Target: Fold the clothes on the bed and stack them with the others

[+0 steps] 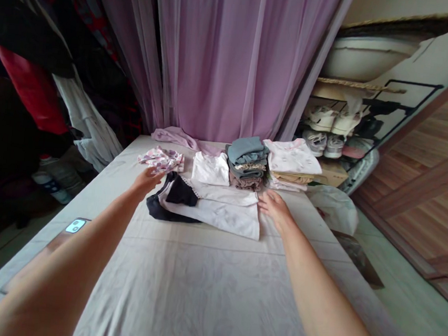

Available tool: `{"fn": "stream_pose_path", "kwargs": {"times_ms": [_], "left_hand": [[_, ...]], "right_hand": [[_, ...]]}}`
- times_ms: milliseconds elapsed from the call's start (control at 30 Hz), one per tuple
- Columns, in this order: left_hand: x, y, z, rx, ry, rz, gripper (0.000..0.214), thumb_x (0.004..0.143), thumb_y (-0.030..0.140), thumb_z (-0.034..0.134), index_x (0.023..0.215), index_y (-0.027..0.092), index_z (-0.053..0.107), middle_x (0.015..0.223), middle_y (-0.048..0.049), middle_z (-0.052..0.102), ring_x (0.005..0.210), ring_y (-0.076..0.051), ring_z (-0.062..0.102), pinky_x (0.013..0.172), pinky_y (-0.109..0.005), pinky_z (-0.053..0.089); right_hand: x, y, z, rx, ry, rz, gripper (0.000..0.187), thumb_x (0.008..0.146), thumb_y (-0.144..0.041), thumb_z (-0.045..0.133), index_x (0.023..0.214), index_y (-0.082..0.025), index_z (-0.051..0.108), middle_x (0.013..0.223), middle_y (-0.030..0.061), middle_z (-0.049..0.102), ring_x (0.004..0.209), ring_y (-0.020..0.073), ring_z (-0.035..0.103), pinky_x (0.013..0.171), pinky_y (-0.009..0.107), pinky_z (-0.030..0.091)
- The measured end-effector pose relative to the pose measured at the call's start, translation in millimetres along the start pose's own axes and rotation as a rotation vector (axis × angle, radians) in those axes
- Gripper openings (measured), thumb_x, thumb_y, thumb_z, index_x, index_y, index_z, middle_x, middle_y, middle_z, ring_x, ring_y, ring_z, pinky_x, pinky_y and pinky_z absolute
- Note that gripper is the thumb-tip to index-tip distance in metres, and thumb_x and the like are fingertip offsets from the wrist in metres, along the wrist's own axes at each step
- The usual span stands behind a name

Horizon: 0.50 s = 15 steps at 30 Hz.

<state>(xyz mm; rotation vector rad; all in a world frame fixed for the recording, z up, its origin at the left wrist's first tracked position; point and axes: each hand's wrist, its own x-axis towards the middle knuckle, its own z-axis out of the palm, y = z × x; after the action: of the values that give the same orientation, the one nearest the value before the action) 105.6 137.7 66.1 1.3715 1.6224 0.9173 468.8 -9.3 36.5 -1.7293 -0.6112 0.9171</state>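
My left grip (147, 180) reaches forward with its fingers loosely spread, not visibly pinching anything, its fingertips at the near edge of a small folded bundle of pink-and-white patterned cloth (160, 158) on the pale lilac-grey bed sheet (195, 297). My right grip (274, 209) lies spread and flat on that sheet, just beside the right edge of a flat white garment with lace trim (223, 213), which overlaps a soft black garment (164, 207) between my two grips. Behind them sit a folded white shirt (211, 169), a stack of folded grey-blue clothes (246, 162) and a stack of folded pale pink clothes (291, 161). A crumpled lilac cloth (173, 137) lies against a sheer lilac curtain (234, 58), and white sneakers (323, 119) sit on a black metal rack (409, 96) to the right.
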Motion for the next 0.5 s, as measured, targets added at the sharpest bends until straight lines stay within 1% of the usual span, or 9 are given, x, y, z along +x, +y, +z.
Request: {"fn": "stream_pose_path", "kwargs": {"times_ms": [67, 133, 200, 267, 300, 333, 400, 500], "left_hand": [[-3, -21, -4.7, 0.041, -0.051, -0.095, 0.065, 0.07, 0.048, 0.073, 0.124, 0.016, 0.057, 0.11, -0.0131, 0.07, 0.082, -0.019, 0.069, 0.06, -0.024, 0.049], [-7, -39, -12.5, 0.113, -0.08, -0.114, 0.066, 0.067, 0.054, 0.072, 0.119, 0.016, 0.061, 0.105, -0.0121, 0.071, 0.084, -0.021, 0.069, 0.062, -0.025, 0.049], [-12, -51, -20.5, 0.253, -0.105, -0.056, 0.061, 0.065, 0.061, 0.068, 0.108, 0.017, 0.067, 0.095, -0.0085, 0.073, 0.082, -0.022, 0.068, 0.061, -0.024, 0.047], [-17, -58, -26.6, 0.446, -0.131, 0.035, 0.053, 0.064, 0.064, 0.066, 0.092, 0.019, 0.071, 0.084, -0.0057, 0.074, 0.077, -0.022, 0.066, 0.058, -0.024, 0.043], [-20, -60, -28.8, 0.542, -0.14, 0.075, 0.049, 0.063, 0.064, 0.065, 0.083, 0.02, 0.071, 0.08, -0.0053, 0.073, 0.074, -0.022, 0.066, 0.056, -0.024, 0.041], [-22, -61, -30.5, 0.624, -0.141, 0.104, 0.046, 0.063, 0.065, 0.064, 0.076, 0.021, 0.071, 0.076, -0.0055, 0.073, 0.07, -0.022, 0.065, 0.055, -0.025, 0.039], [-27, -61, -32.6, 0.739, -0.135, 0.123, 0.044, 0.062, 0.066, 0.063, 0.065, 0.021, 0.068, 0.066, -0.0057, 0.07, 0.062, -0.022, 0.063, 0.052, -0.026, 0.036], [-31, -61, -33.1, 0.811, -0.176, 0.112, 0.041, 0.064, 0.063, 0.063, 0.057, 0.023, 0.063, 0.051, -0.0028, 0.062, 0.052, -0.02, 0.059, 0.049, -0.026, 0.032]], "right_hand": [[-6, 15, -7, -0.087, 0.0, 0.016, 0.062, 0.088, -0.037, 0.056, 0.145, -0.021, 0.039, 0.118, 0.0106, 0.068, 0.087, 0.0155, 0.069, 0.068, 0.023, 0.053], [-12, 33, -18, -0.214, -0.002, 0.03, 0.065, 0.085, -0.039, 0.06, 0.144, -0.02, 0.042, 0.108, 0.0095, 0.072, 0.082, 0.0175, 0.069, 0.065, 0.025, 0.053], [-18, 52, -26, -0.302, -0.031, -0.019, 0.064, 0.08, -0.041, 0.065, 0.138, -0.017, 0.05, 0.092, 0.0069, 0.074, 0.074, 0.0185, 0.069, 0.064, 0.027, 0.053], [-25, 67, -29, -0.325, -0.075, -0.143, 0.063, 0.077, -0.039, 0.068, 0.133, -0.017, 0.054, 0.081, 0.0038, 0.072, 0.069, 0.0185, 0.067, 0.064, 0.029, 0.053], [-30, 73, -28, -0.329, -0.095, -0.214, 0.064, 0.075, -0.038, 0.069, 0.134, -0.018, 0.053, 0.079, 0.0026, 0.072, 0.069, 0.0187, 0.067, 0.065, 0.03, 0.053], [-35, 77, -26, -0.334, -0.105, -0.282, 0.066, 0.074, -0.036, 0.069, 0.135, -0.019, 0.052, 0.08, 0.0022, 0.072, 0.071, 0.0192, 0.068, 0.067, 0.031, 0.053], [-46, 81, -19, -0.36, -0.098, -0.403, 0.069, 0.072, -0.032, 0.068, 0.137, -0.023, 0.05, 0.091, 0.0041, 0.073, 0.082, 0.0214, 0.069, 0.076, 0.034, 0.054], [-57, 82, -9, -0.409, -0.047, -0.537, 0.065, 0.071, -0.029, 0.064, 0.135, -0.023, 0.054, 0.106, 0.0083, 0.072, 0.101, 0.0243, 0.067, 0.09, 0.038, 0.051]]}}
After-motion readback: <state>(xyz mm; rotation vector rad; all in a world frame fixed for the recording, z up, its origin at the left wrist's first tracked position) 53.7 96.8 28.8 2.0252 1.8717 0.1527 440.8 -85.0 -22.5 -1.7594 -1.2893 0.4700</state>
